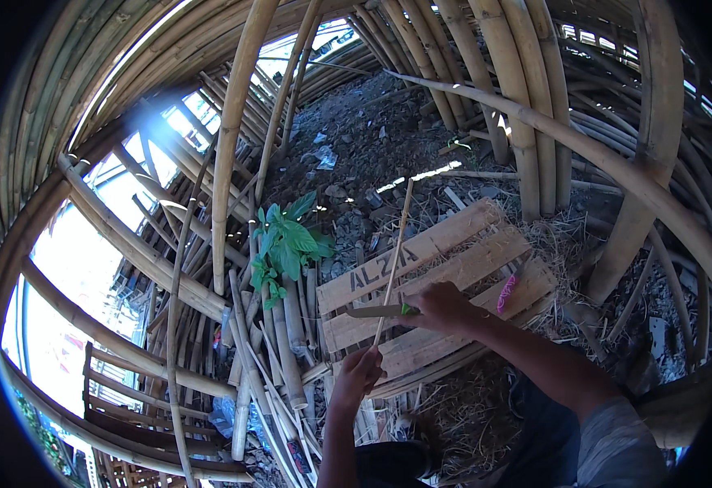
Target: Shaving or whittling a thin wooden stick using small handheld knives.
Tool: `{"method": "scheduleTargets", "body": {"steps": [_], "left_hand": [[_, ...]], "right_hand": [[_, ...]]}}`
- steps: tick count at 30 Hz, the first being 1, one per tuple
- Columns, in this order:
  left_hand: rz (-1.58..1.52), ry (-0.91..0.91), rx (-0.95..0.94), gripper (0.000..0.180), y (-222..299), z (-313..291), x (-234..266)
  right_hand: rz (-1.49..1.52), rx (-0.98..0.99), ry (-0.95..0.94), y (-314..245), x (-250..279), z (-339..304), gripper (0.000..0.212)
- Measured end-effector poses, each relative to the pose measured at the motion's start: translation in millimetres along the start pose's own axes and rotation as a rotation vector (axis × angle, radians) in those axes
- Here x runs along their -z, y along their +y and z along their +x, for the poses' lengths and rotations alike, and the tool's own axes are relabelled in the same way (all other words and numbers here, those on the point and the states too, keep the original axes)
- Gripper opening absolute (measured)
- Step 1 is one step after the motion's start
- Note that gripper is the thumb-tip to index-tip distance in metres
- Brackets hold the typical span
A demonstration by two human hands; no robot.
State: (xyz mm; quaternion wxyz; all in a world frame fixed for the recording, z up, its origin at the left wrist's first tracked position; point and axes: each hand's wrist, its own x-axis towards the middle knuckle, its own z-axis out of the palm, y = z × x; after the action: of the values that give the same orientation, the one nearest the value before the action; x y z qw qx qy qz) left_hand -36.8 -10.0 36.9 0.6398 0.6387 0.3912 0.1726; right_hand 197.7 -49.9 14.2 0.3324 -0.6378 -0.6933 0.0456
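Note:
My right hand (441, 307) is closed round the green handle of a knife (376, 311), whose blade points left. The blade lies across a thin bamboo strip (395, 259), touching or very close to it. Low on that strip my left hand (358, 372) is closed, and the strip rises from it, slanting up and away. Beneath both hands is a slatted wooden crate (445, 242) with dark lettering on a slat. A pink object (506, 293), too small to make out, lies on its right part, near my right forearm.
Thick bamboo poles (527, 114) stand beyond the crate, and one long pole (592, 142) slants across the right side. A leafy green plant (287, 244) grows left of the crate. Cut bamboo pieces (291, 325) lie near it. Straw (470, 415) and dark rubble (331, 138) cover the ground.

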Motion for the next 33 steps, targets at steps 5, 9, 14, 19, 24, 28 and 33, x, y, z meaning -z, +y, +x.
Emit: {"method": "scheduleTargets", "body": {"steps": [5, 9, 14, 19, 24, 28, 33], "left_hand": [[0.006, -0.003, 0.002, 0.035, -5, 3, 3], [0.027, -0.034, -0.045, 0.035, -7, 3, 3], [0.03, -0.016, -0.044, 0.035, -6, 1, 0], [0.074, -0.006, -0.058, 0.035, -6, -4, -9], [0.058, -0.036, -0.022, 0.033, -6, -1, -6], [0.018, -0.002, 0.044, 0.033, -1, -5, -3], [0.149, -0.061, -0.001, 0.032, -6, 1, -24]], "right_hand": [[0.103, -0.052, -0.106, -9, -4, -2, 0.057], [0.105, -0.04, -0.105, -5, -4, -1, 0.06], [0.076, -0.06, -0.126, 4, -8, 2, 0.068], [0.019, -0.342, 0.104, 71, 38, 18, 0.069], [0.116, -0.38, 0.066, 54, 14, 7, 0.068], [0.1, -0.078, 0.102, 32, -11, 5, 0.066], [0.104, -0.498, 0.198, 103, 39, 11, 0.067]]}}
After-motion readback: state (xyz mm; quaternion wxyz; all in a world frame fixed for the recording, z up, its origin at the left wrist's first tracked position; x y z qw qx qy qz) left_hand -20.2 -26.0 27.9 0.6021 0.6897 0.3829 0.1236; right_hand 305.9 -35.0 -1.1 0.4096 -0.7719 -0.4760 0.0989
